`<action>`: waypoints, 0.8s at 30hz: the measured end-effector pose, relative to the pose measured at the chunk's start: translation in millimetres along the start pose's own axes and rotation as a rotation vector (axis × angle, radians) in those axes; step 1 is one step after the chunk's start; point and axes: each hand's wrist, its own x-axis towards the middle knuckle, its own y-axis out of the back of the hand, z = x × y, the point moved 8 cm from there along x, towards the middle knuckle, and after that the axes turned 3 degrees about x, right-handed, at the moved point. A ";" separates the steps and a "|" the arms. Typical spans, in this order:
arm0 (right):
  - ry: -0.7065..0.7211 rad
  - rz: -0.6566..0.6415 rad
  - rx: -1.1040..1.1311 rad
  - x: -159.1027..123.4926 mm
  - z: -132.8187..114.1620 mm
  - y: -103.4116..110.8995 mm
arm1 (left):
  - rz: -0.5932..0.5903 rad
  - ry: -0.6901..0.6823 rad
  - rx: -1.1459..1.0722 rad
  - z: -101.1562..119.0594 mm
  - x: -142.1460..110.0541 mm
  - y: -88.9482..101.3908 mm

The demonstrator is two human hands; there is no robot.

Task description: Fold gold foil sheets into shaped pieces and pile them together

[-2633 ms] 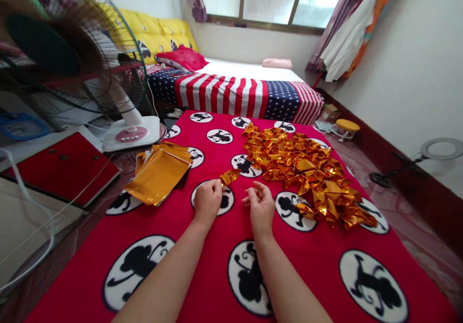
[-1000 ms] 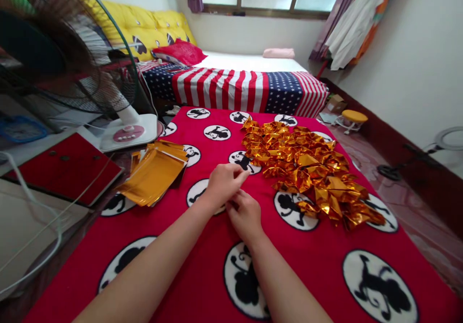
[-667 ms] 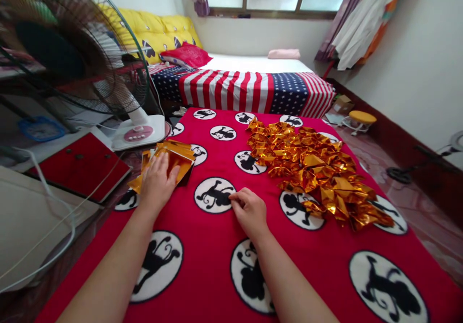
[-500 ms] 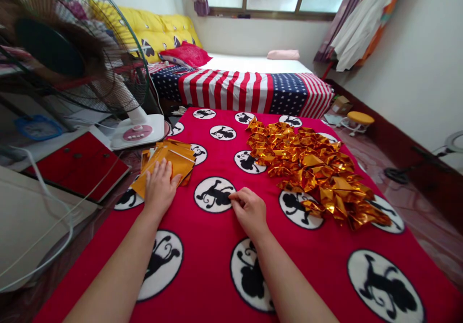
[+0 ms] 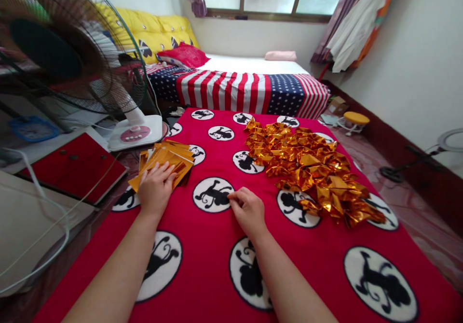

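My left hand [image 5: 155,188] lies flat, fingers spread, on a stack of gold foil sheets [image 5: 170,156] at the left of a red blanket [image 5: 318,265] printed with black monkey circles. My right hand [image 5: 248,212] rests on the blanket near the middle, fingers curled in a loose pinch; nothing shows in it. A heap of folded gold foil pieces [image 5: 307,166] spreads to the right of my right hand.
A standing fan [image 5: 68,48] with a white base [image 5: 135,132] is at the left, beside a red flat case [image 5: 72,166] and white cables. A bed with a striped and starred cover [image 5: 246,91] lies beyond. A yellow stool [image 5: 356,119] and a ring light stand [image 5: 415,161] sit right.
My left hand dropped the folded gold piece by the heap, then swung left onto the stack of foil sheets. My right hand stayed near the blanket's middle.
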 end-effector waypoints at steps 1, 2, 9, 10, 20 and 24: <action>-0.001 0.001 0.000 0.0 -0.3 0.3 | 0.044 0.006 -0.025 -1.3 -0.2 3.9; -0.001 0.001 0.001 0.2 -0.5 0.4 | 0.091 0.014 -0.062 -3.0 -0.4 7.6; -0.003 0.003 0.005 1.1 -0.3 0.8 | 0.247 0.069 -0.205 -9.2 -0.8 19.9; -0.002 0.003 0.005 0.9 -0.1 0.8 | 0.239 0.071 -0.207 -7.7 -0.8 20.9; 0.001 0.002 0.011 1.2 0.5 0.7 | 0.255 0.063 0.017 5.7 5.4 43.8; 0.001 0.001 0.016 1.5 0.9 -0.4 | 0.392 0.021 -0.071 23.8 10.0 74.4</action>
